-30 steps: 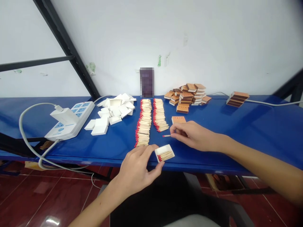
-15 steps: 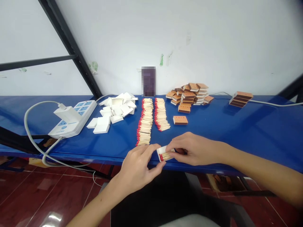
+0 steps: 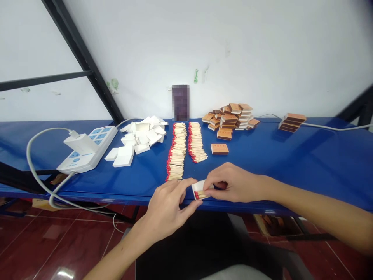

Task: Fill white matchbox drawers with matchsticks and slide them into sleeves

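A small white matchbox tray with red-tipped matches in it sits near the front edge of the blue table. My left hand pinches the tray's left end between thumb and fingers. My right hand is closed over the tray's right side, fingertips on the matches inside. Two long rows of loose matches lie just behind the tray. One brown matchbox sleeve lies alone behind my right hand.
A heap of white empty trays lies left of the matches. A white power strip with a grey cable sits at far left. Piled brown matchboxes stand at the back, a smaller stack further right. A black frame post slants behind.
My right hand carried a single match from the table down to the tray and now rests on it. The left hand kept its hold on the tray.
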Available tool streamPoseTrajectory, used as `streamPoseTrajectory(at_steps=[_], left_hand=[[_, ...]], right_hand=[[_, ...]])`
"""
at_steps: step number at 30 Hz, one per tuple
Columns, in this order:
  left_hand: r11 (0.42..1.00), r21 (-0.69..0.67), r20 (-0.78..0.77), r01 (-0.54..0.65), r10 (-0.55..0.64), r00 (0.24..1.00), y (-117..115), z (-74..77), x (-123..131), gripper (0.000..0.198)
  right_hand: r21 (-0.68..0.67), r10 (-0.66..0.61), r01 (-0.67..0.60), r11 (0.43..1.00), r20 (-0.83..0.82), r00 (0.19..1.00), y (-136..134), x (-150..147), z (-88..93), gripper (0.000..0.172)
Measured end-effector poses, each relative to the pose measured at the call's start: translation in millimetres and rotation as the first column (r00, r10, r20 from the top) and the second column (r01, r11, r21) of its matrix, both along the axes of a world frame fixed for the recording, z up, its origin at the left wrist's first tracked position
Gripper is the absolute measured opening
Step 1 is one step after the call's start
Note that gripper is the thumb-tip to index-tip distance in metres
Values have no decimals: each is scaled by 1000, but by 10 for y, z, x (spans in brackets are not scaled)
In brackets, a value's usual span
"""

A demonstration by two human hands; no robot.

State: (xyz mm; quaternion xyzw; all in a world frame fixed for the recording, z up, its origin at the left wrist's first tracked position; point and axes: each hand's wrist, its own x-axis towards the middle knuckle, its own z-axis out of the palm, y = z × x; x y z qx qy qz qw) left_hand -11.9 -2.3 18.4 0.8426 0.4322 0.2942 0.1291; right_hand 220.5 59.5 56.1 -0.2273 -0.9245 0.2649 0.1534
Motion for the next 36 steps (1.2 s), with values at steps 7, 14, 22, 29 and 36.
streamPoseTrajectory(at_steps=[7,14,22,29,36], left_hand=[[1000,28,3,7,-7,1000,11,-28,-12,36],[997,72,-25,2,0,1000,12,-22,6,35],[991,136,-99,7,6,995,7,-62,30,38],[987,160,-78,8,5,997,13,-70,35,37],[985,170,-82,10,4,997,9,-58,39,37]], right_hand=[[-70,-26,25,997,-24,999,16,5,-12,23],[-14,-211,212,977,-168,963,106,76,-8,27],[320,-378,373,871,-50,924,390,41,-169,19],[317,-424,377,870,91,901,407,30,-175,15],[322,-448,385,865,150,881,370,14,-164,19]])
